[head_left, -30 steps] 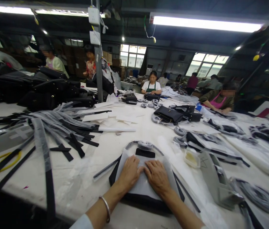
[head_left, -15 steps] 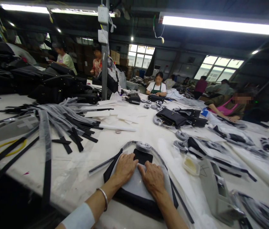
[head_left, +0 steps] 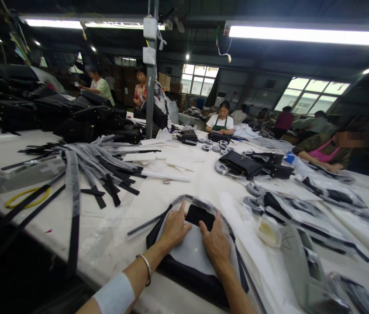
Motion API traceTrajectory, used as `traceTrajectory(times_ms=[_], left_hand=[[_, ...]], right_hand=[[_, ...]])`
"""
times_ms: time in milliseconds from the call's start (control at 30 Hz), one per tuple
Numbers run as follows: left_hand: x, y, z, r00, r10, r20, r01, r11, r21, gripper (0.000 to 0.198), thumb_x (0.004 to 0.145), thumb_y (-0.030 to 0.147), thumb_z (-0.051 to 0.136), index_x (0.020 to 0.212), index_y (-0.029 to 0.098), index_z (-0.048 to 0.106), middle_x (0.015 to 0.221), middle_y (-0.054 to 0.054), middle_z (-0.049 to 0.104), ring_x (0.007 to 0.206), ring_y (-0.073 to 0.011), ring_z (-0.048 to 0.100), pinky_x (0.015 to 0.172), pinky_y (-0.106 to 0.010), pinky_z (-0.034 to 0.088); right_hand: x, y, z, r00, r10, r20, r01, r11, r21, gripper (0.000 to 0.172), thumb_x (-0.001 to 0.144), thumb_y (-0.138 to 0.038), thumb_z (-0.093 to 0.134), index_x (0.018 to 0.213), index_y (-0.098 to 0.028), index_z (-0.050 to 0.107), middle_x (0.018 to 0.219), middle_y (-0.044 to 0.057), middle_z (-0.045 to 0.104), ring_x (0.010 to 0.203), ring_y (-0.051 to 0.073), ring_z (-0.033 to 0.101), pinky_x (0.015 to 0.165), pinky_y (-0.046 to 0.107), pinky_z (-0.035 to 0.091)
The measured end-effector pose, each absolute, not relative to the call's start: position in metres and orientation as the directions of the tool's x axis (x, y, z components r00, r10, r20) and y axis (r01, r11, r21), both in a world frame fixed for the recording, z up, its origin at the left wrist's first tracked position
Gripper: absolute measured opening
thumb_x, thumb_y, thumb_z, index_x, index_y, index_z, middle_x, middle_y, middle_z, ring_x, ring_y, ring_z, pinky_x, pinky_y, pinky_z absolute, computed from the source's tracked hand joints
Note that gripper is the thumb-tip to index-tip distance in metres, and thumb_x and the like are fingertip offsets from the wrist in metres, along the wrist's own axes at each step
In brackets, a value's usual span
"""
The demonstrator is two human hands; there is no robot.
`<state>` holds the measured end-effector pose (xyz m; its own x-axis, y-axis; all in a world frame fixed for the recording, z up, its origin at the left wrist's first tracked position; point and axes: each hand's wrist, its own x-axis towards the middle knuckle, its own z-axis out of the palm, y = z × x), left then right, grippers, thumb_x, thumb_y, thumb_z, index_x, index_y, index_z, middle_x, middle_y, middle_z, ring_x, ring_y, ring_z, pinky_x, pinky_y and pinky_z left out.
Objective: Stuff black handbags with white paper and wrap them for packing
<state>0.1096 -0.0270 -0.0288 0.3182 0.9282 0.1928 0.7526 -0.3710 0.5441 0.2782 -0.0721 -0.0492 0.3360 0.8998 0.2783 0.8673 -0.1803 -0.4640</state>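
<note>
A black handbag (head_left: 191, 272) lies on the table in front of me, with a pale translucent sheet (head_left: 189, 253) across its upper face. A small black flap or panel (head_left: 200, 216) shows at the sheet's far end. My left hand (head_left: 174, 227) rests on the sheet at the panel's left, its index finger stretched forward and thumb pointing inward. On the other side, my right hand (head_left: 216, 240) has its fingers along the panel's right edge and its thumb near the lower edge. Both hands are open. A plastic-wrapped strap (head_left: 171, 204) arches around the far side of the bag.
Loose black strips (head_left: 105, 183) partly in clear wrap spread to the left, near a yellow ring (head_left: 29, 197) and a grey tape dispenser (head_left: 23, 172). Right stand a plastic tub (head_left: 269, 231) and another grey dispenser (head_left: 302, 261). Finished black bags (head_left: 241, 163) lie farther back. Co-workers sit around.
My hands have drawn apart to either side of the black panel, fingers now extended. The pale coil beyond the panel no longer shows as a coil. The view has shifted slightly left.
</note>
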Motion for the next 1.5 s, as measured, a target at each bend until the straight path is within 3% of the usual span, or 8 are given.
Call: traceTrajectory(times_ms=[133,267,467,633,833,1033,1300,1500], left_hand=[[0.108,-0.024,-0.029,0.314,0.925,0.213,0.695,-0.377,0.613,0.044,0.079,0.015,0.057,0.123,0.019,0.059,0.107,-0.006,0.069,0.103,-0.0234,0.063,0.096,-0.036,0.042],[0.107,-0.025,-0.027,0.313,0.923,0.225,0.629,-0.378,0.679,0.027,0.076,0.011,0.052,0.097,0.021,0.066,0.101,-0.005,0.069,0.100,-0.0235,0.062,0.093,-0.037,0.042],[0.103,-0.027,-0.022,0.304,0.925,0.226,0.497,-0.356,0.791,0.029,0.062,0.006,0.045,0.078,0.022,0.064,0.088,-0.002,0.070,0.093,-0.0206,0.062,0.090,-0.034,0.043],[0.100,-0.025,-0.025,0.368,0.911,0.189,0.326,-0.317,0.891,0.024,0.060,0.009,0.040,0.068,0.021,0.060,0.083,-0.002,0.073,0.080,-0.0169,0.066,0.075,-0.027,0.049],[0.101,-0.022,-0.034,0.373,0.920,0.123,0.217,-0.215,0.952,0.017,0.062,0.011,0.039,0.055,0.019,0.052,0.072,-0.004,0.071,0.076,-0.0166,0.068,0.076,-0.028,0.052],[0.103,-0.022,-0.040,0.356,0.929,0.099,0.222,-0.187,0.957,0.018,0.071,0.010,0.047,0.057,0.019,0.054,0.068,-0.001,0.068,0.072,-0.0141,0.067,0.078,-0.029,0.052],[0.101,-0.026,-0.032,0.399,0.900,0.176,0.301,-0.310,0.902,0.025,0.070,0.011,0.039,0.059,0.019,0.061,0.071,-0.003,0.069,0.074,-0.0162,0.066,0.078,-0.028,0.051],[0.075,-0.071,0.001,0.696,0.667,0.265,0.216,-0.547,0.809,0.030,0.080,0.009,0.047,0.087,0.022,0.073,0.098,-0.002,0.071,0.094,-0.0159,0.066,0.092,-0.025,0.049]], right_hand=[[0.288,-0.075,-0.041,0.394,0.890,0.230,0.723,-0.146,-0.675,0.087,0.088,-0.054,0.053,0.153,-0.006,0.021,0.125,0.022,0.063,0.108,0.038,0.065,0.084,0.047,0.051],[0.295,-0.083,-0.037,0.264,0.910,0.321,0.665,0.069,-0.744,0.035,0.086,-0.044,0.057,0.110,-0.020,0.063,0.100,0.010,0.071,0.093,0.030,0.066,0.083,0.043,0.052],[0.288,-0.100,-0.029,0.084,0.799,0.596,0.812,0.292,-0.506,0.007,0.083,-0.029,0.061,0.084,-0.024,0.065,0.113,0.011,0.067,0.111,0.032,0.058,0.100,0.053,0.042],[0.279,-0.105,-0.020,-0.144,0.822,0.551,0.654,0.497,-0.571,0.021,0.091,-0.026,0.056,0.110,-0.024,0.066,0.111,0.010,0.070,0.107,0.024,0.064,0.095,0.041,0.052],[0.282,-0.114,-0.008,-0.301,0.852,0.429,0.625,0.516,-0.586,0.020,0.092,-0.035,0.060,0.101,-0.025,0.074,0.109,0.010,0.071,0.113,0.026,0.062,0.098,0.042,0.052],[0.291,-0.117,-0.005,-0.338,0.895,0.292,0.584,0.443,-0.680,0.047,0.103,-0.039,0.031,0.108,-0.026,0.075,0.116,0.008,0.073,0.119,0.024,0.062,0.104,0.045,0.049],[0.294,-0.113,-0.019,-0.307,0.919,0.247,0.489,0.375,-0.787,0.026,0.089,-0.047,0.066,0.101,-0.027,0.078,0.112,0.009,0.075,0.117,0.028,0.064,0.104,0.050,0.050],[0.294,-0.113,-0.016,-0.308,0.926,0.219,0.460,0.346,-0.818,0.024,0.088,-0.046,0.067,0.097,-0.028,0.079,0.111,0.008,0.075,0.117,0.027,0.064,0.105,0.049,0.049]])
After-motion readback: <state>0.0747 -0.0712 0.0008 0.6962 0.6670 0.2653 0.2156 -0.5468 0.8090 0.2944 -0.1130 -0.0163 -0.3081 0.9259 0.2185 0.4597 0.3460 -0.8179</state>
